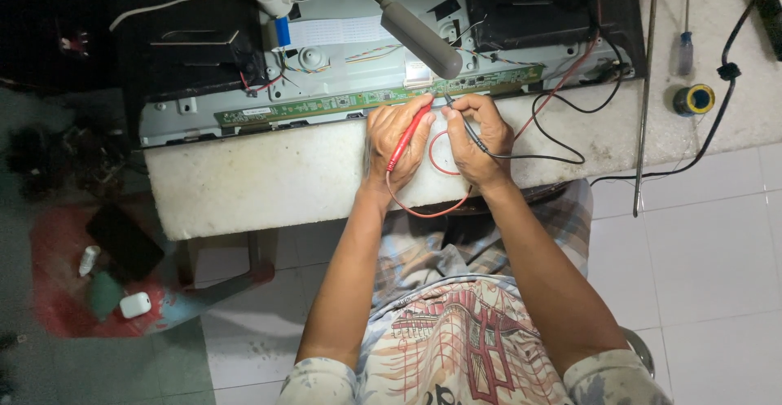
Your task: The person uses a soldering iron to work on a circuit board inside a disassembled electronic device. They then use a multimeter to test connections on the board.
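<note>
Left hand [397, 138] pinching red probe [410, 134], right hand [476, 138] pinching black probe [463, 121], tips on green strip board [366, 98] at 12 o'clock. Slip could bridge neighbouring pads, tips sit close.

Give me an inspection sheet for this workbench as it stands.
Surface: white bench top, chipped front edge.
Job's things: long green circuit strip on an opened grey metal chassis; red probe and black probe both tipped toward the strip.
Clutter: long screwdriver, small screwdriver, solder spool.
Grippers: left hand holds the red probe; right hand holds the black probe.
Cables: red lead loops below the bench edge; black lead trails right.
Surroundings: gooseneck lamp over the board; white tiled floor; red stool with small items.
</note>
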